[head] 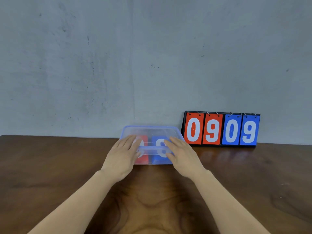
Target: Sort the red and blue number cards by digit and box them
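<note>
Wooden table: box, scoreboard.

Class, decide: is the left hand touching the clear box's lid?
Touching. The head view shows the left hand lying flat on the lid, fingers overlapping its surface with no visible gap.

At centre frame, the left hand and right hand cover the box's near corners. The red card and blue card inside are blurred, digits partly hidden. Both forearms leave the bottom edge.

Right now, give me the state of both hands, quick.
Left hand: open, fingers flat on the clear box lid, gripping nothing.
Right hand: open, flat on the same lid, gripping nothing.
</note>
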Demonstrator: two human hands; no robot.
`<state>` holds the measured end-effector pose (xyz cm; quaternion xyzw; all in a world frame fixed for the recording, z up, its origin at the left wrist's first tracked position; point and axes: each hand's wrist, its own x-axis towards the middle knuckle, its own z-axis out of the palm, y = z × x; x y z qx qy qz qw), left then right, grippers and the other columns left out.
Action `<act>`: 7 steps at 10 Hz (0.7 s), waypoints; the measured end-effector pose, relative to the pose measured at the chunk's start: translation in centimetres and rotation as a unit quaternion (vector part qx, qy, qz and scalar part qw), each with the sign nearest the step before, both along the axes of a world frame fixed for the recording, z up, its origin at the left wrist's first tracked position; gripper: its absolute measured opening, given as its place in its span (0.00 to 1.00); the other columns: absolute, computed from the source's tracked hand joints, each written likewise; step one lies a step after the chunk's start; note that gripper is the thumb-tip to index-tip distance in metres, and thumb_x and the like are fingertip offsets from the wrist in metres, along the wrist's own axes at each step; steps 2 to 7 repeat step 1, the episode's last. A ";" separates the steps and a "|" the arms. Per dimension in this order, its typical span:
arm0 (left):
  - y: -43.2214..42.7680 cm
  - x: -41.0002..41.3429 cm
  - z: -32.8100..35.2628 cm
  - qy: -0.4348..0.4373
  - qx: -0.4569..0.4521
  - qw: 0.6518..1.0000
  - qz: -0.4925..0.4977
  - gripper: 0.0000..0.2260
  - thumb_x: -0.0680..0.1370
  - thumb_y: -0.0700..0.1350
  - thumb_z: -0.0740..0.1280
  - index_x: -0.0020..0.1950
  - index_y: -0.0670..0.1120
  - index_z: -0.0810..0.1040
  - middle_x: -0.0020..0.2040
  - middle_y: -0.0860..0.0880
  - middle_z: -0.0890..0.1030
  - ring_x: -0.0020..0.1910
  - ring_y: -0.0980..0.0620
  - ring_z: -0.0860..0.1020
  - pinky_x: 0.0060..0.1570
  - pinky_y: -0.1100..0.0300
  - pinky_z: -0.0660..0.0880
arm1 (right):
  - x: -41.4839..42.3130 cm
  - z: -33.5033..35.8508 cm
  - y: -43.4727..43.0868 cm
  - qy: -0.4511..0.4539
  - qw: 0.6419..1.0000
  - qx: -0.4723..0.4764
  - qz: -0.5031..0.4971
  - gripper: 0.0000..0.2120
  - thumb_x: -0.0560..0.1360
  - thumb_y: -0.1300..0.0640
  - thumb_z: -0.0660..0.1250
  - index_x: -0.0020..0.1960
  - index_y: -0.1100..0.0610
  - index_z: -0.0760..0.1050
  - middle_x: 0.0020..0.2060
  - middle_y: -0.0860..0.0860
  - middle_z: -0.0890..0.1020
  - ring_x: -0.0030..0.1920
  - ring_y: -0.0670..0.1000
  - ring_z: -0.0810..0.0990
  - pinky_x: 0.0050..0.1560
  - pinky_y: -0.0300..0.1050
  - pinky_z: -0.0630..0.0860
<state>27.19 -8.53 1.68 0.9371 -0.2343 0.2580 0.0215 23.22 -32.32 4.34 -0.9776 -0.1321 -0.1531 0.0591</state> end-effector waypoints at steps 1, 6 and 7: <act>0.7 -2.1 -1.2 -0.042 -0.037 0.998 0.004 0.24 0.82 0.54 0.48 0.68 0.43 0.73 0.67 0.44 0.75 0.67 0.45 0.73 0.68 0.55 0.64 | -2.2 -0.1 -1.4 0.003 0.999 0.041 -0.018 0.25 0.82 0.46 0.54 0.77 0.47 0.54 0.77 0.46 0.57 0.76 0.46 0.53 0.74 0.40 0.49; 0.7 -2.1 -1.2 -0.042 -0.037 0.998 0.004 0.24 0.82 0.54 0.48 0.68 0.43 0.73 0.67 0.44 0.75 0.67 0.45 0.73 0.68 0.55 0.64 | -2.2 -0.1 -1.4 0.003 0.999 0.041 -0.018 0.25 0.82 0.46 0.54 0.77 0.47 0.54 0.77 0.46 0.57 0.76 0.46 0.53 0.74 0.40 0.49; 0.7 -2.1 -1.2 -0.042 -0.037 0.998 0.004 0.24 0.82 0.54 0.48 0.68 0.43 0.73 0.67 0.44 0.75 0.67 0.45 0.73 0.68 0.55 0.64 | -2.2 -0.1 -1.4 0.003 0.999 0.041 -0.018 0.25 0.82 0.46 0.54 0.77 0.47 0.54 0.77 0.46 0.57 0.76 0.46 0.53 0.74 0.40 0.49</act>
